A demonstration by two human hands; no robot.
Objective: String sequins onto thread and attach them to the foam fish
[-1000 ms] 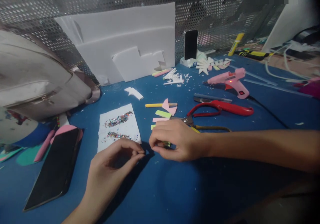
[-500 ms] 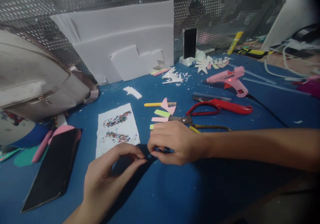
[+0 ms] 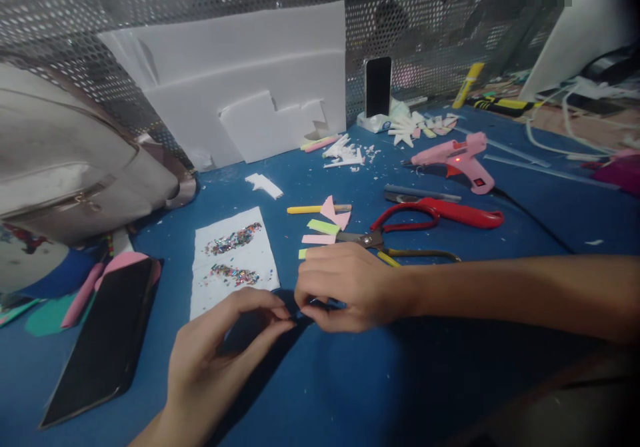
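Observation:
My left hand (image 3: 220,350) and my right hand (image 3: 345,286) meet low over the blue table top (image 3: 350,387), fingertips pinched together on a small dark blue piece (image 3: 300,314) that hardly stands out from the surface. Just behind the left hand lies a white sheet (image 3: 233,264) with two streaks of coloured glitter. Pink and green paper strips (image 3: 323,228) and red-handled scissors (image 3: 425,219) lie just beyond the right hand.
A dark phone (image 3: 103,344) lies at the left on pink foam. A grey bag (image 3: 65,160) fills the far left. White foam boards (image 3: 240,94) lean on the perforated back wall. A pink glue gun (image 3: 457,160) with a lit red lamp and a second phone (image 3: 378,87) stand farther back.
Both hands stayed together; the right hand's fingers curled lower onto the small dark piece and the left fingertips closed in against it. The view drifted slightly.

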